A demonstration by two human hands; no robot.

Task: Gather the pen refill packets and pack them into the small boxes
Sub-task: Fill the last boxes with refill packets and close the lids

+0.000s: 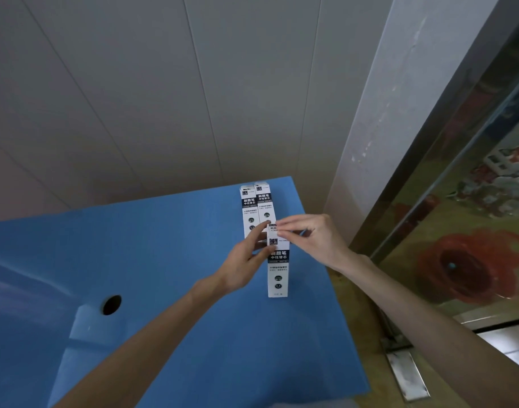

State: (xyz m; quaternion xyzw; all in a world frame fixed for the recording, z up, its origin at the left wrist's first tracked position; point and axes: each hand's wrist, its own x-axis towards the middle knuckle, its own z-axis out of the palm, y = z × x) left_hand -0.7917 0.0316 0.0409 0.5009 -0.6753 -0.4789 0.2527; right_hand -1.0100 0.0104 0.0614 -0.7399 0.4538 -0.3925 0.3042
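Note:
A tall white small box with dark print (278, 269) stands upright on the blue table (169, 260), near its right edge. My left hand (246, 260) grips the box's upper left side. My right hand (308, 238) pinches the flap at the box's top end. Two more white boxes of the same kind (256, 207) stand side by side behind it, close to the table's far right corner. No loose refill packets are in view.
A round dark hole (112, 304) is cut in the blue table top at the left. A grey panelled wall (164, 98) rises behind the table. To the right is a floor with a red flower pattern (464, 260) and a metal door track.

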